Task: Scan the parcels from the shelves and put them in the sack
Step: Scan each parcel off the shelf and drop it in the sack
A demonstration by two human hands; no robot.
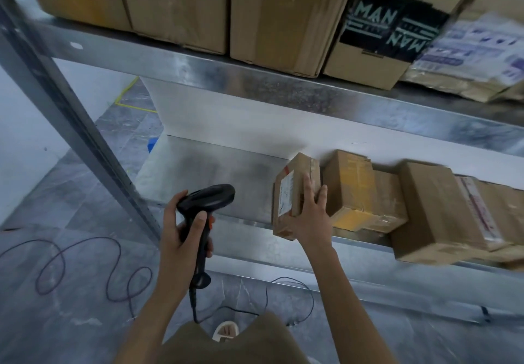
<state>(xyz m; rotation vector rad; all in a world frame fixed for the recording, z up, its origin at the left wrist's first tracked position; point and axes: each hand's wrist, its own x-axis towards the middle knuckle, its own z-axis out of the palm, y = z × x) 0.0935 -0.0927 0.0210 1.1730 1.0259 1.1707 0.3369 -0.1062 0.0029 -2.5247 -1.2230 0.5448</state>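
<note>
The left hand (181,233) grips a black handheld barcode scanner (202,216), while the right hand (310,216) grasps a small brown cardboard parcel (292,190) on the metal shelf (221,176).

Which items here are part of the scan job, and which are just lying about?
In play: scanner gripped in left hand; small labelled parcel held by right hand; the other parcels on the lower shelf.
Lying about: purple cable looped on the floor; big cartons on the upper shelf.
</note>
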